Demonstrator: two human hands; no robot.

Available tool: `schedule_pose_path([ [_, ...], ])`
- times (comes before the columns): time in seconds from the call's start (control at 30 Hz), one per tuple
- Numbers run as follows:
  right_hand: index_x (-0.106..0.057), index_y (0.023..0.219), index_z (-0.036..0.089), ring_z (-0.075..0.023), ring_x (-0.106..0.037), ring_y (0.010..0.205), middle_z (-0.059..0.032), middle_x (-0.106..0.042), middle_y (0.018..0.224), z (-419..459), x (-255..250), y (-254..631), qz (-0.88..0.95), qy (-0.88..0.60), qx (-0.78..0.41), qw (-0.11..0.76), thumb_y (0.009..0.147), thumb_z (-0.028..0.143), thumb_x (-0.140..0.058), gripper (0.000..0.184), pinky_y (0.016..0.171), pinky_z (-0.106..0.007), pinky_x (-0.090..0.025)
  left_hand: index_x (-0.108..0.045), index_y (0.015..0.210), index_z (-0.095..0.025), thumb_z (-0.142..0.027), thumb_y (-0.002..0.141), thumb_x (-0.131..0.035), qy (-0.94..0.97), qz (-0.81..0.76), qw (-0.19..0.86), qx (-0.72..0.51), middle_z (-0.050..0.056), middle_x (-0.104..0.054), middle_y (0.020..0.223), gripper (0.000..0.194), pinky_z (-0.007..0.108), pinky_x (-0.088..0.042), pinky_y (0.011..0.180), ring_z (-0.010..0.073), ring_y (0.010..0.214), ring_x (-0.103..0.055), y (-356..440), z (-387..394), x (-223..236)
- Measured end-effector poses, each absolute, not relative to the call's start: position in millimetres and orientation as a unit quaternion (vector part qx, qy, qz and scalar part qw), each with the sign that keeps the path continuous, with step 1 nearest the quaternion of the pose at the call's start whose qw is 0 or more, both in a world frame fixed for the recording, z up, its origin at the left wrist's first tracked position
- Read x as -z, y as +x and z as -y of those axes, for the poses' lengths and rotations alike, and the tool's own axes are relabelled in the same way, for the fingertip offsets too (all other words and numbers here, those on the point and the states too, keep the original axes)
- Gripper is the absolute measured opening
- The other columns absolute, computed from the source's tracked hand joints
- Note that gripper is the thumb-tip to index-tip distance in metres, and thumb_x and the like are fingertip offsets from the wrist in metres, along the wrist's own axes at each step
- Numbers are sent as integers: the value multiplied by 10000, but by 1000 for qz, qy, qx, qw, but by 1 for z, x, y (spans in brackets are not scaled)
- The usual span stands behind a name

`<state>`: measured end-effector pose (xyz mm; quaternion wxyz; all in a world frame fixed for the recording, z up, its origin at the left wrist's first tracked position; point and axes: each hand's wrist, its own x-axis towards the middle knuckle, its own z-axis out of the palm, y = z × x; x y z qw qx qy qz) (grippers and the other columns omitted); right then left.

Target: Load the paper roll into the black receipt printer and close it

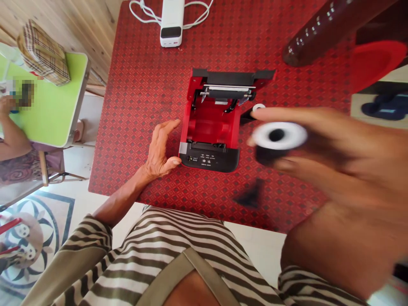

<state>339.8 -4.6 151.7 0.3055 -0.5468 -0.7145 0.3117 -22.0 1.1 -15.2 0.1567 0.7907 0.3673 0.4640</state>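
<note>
1. Step in view: the red thermal receipt printer (210, 146) stands open just left of the right hand, its black hinged lid (232, 77) folded back and its red paper bay (212, 123) showing. The bay looks empty where it can be seen.
2. The right hand (321, 161) is closed around a paper roll (276, 138), fingers and thumb pinching it. The hand is close to the camera and blurred. The roll, with a white end face and a dark core hole, is held in the air beside the printer, outside the bay.
3. The left hand (162, 148) is open, fingers spread and slightly curled. It sits on the red patterned tablecloth (137, 106), its thumb just beside the printer's front corner; whether they touch cannot be told.
4. A small white ring (259, 107) shows just past the right hand's fingers, partly hidden.
5. Well beyond the left hand, a white power bank (171, 23) lies on the cloth with its cable.
</note>
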Motion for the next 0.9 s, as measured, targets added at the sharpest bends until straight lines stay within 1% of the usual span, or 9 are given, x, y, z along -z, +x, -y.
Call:
schedule_pose_path([
  [0.03,-920,1502,405,-371,-906,1106,-68,-933,1267,-3,-149,329,750,-517,-312,270,1057,582,-932,478,1084,-595,-770,-559,1920,-267,-1044,1225,-399,789,-368,154,-468,225,-791,1679,1055,595,-666,1200,428,1469,-787,-22,-1,15],
  [0.07,-891,1525,367,-373,-905,1181,-76,-934,1355,-10,-145,317,792,-484,-287,237,1113,436,-855,420,1164,-605,-754,-557,1924,-273,-1040,1226,-412,787,-369,150,-471,223,-790,1681,1047,596,-664,1203,427,1467,-786,-22,0,14],
  [0.1,-876,1500,327,-387,-891,1282,-97,-926,1408,-17,-141,305,817,-475,-249,210,1151,309,-776,364,1238,-623,-723,-554,1927,-278,-1038,1225,-421,786,-372,147,-472,221,-790,1683,1043,598,-662,1207,428,1468,-784,-23,1,14],
  [0.2,-874,1371,276,-431,-859,1364,-149,-920,1345,-28,-126,278,850,-478,-169,145,1145,133,-722,308,1252,-625,-687,-537,1936,-276,-1068,1205,-402,789,-384,132,-460,221,-795,1687,1086,621,-657,1224,440,1482,-777,-24,4,12],
  [0.3,-877,1336,262,-446,-860,1319,-170,-920,1286,-27,-118,267,853,-489,-140,120,1156,110,-699,296,1172,-598,-686,-521,1945,-262,-1085,1194,-380,802,-388,124,-437,223,-801,1686,1123,640,-651,1251,445,1498,-772,-25,4,10],
  [0.43,-873,1280,269,-403,-861,1199,-159,-925,1192,-27,-115,264,862,-480,-118,116,1188,119,-603,321,1009,-523,-676,-522,1944,-251,-1029,1227,-428,809,-375,128,-434,227,-799,1690,1062,619,-659,1262,433,1512,-779,-23,5,6],
  [0.53,-875,1256,300,-382,-856,1098,-147,-936,1144,-31,-112,261,868,-470,-100,128,1195,150,-580,336,943,-516,-655,-521,1946,-259,-1015,1233,-452,809,-374,125,-436,224,-801,1683,1041,610,-666,1263,429,1513,-785,-23,5,4],
  [0.73,-879,1107,277,-370,-842,906,-139,-919,958,-42,-91,252,863,-490,-65,105,1133,176,-637,263,880,-520,-626,-578,1899,-250,-1074,1203,-377,805,-401,118,-421,229,-808,1668,1097,624,-666,1261,430,1503,-792,-22,7,9],
  [0.9,-899,1109,289,-365,-843,905,-109,-889,869,-50,-73,247,860,-494,-67,114,1126,198,-642,274,952,-537,-622,-597,1883,-247,-1104,1176,-351,803,-415,129,-409,237,-807,1675,1137,655,-660,1283,452,1516,-785,-22,8,12],
])
